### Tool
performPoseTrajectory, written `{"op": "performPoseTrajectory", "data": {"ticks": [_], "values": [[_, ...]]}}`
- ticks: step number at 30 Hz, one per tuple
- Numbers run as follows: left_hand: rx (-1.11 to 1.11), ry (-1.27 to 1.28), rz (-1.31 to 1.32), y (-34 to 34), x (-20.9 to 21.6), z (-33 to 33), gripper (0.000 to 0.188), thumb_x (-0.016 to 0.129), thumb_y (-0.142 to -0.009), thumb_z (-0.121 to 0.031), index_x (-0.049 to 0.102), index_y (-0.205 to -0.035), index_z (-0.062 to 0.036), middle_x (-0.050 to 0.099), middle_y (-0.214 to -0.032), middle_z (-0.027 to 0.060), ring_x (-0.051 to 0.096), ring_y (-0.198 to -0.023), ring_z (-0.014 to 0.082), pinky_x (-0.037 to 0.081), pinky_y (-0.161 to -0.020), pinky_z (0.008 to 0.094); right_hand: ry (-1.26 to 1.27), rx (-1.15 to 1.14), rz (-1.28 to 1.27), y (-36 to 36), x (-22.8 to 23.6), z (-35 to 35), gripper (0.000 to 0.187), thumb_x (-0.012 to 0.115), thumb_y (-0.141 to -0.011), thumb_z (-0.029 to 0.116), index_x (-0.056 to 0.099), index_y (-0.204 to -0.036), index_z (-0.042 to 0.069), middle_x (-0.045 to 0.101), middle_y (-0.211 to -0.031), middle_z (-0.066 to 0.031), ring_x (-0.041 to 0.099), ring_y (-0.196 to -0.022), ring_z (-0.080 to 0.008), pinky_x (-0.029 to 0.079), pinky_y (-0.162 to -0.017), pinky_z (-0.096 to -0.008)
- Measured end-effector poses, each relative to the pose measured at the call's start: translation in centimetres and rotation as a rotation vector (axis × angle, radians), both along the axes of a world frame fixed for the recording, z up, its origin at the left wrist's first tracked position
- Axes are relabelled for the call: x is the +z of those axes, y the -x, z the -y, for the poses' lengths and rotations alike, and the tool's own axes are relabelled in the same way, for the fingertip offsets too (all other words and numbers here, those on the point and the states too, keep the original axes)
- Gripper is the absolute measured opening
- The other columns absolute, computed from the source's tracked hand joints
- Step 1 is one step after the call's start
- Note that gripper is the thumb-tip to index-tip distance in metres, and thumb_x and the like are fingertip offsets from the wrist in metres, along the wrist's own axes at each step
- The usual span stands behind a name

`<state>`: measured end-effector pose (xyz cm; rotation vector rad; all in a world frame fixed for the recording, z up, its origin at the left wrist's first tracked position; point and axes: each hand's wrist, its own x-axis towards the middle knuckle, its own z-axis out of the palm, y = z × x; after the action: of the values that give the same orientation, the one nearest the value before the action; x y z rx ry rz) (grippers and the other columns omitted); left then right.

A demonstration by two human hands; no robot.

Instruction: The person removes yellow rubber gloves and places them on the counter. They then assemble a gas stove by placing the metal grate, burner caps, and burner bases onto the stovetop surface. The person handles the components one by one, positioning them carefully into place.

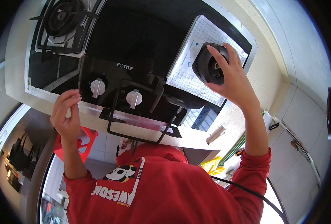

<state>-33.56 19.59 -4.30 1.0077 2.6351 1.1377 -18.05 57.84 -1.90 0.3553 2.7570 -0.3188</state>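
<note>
My right hand [233, 76] is curved over a black round burner cap [206, 69], thumb on its near side and fingers on its far side. The burner cap sits on a pale, grid-patterned square [186, 71] at the right of the black glass gas stove [135, 30]. At the stove's front left edge my left hand [66, 112] hovers with bent fingers, tips close together, and I see nothing in it. Between my hands, a black pan support [147, 140] lies across the stove's front edge and juts out over it, near two silver knobs [134, 98].
Another burner [63, 16] with its black support stands at the far left. A red plastic holder [85, 143] is below my left hand. A black cable [247, 190] runs past my right sleeve. Yellow and green things [214, 166] lie beyond the counter at right.
</note>
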Motion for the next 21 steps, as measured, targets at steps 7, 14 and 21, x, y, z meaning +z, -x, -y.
{"op": "performPoseTrajectory", "data": {"ticks": [7, 14, 21], "values": [[-0.011, -0.01, 0.005, 0.1, -0.3, -0.3, 0.021, 0.057, -0.078, 0.014, 0.066, -0.087, -0.0026, 0.067, -0.096, 0.0116, 0.066, -0.089, 0.0222, 0.052, -0.076, 0.0289, 0.029, -0.034, -0.059, -0.4, -1.1, -0.1, 0.093, 0.085, -0.062, 0.03, 0.034, -0.139, 0.027, 0.03, -0.141, -0.0206, 0.031, -0.131, -0.0423, 0.041, -0.101, -0.0525], [0.011, 0.007, 0.042, -0.1, 0.7, -1.0, 0.019, 0.057, -0.077, 0.013, 0.064, -0.088, 0.0, 0.067, -0.095, 0.0123, 0.065, -0.088, 0.0234, 0.05, -0.078, 0.0288, 0.104, -0.318, -0.502, -1.6, 1.7, -0.4, 0.051, 0.078, -0.073, 0.017, 0.057, -0.118, 0.01, 0.051, -0.122, -0.0171, 0.054, -0.107, -0.0273, 0.048, -0.088, -0.0363], [-0.008, 0.239, 0.34, -1.0, 1.6, 3.2, 0.029, 0.062, -0.077, 0.005, 0.061, -0.106, -0.003, 0.063, -0.103, 0.0102, 0.062, -0.087, 0.0212, 0.048, -0.08, 0.0301, 0.668, -0.533, -0.099, -10.8, 4.1, 7.0, 0.014, 0.064, -0.082, 0.002, 0.065, -0.096, 0.002, 0.067, -0.087, -0.0084, 0.063, -0.078, -0.0134, 0.048, -0.065, -0.0236]]}}
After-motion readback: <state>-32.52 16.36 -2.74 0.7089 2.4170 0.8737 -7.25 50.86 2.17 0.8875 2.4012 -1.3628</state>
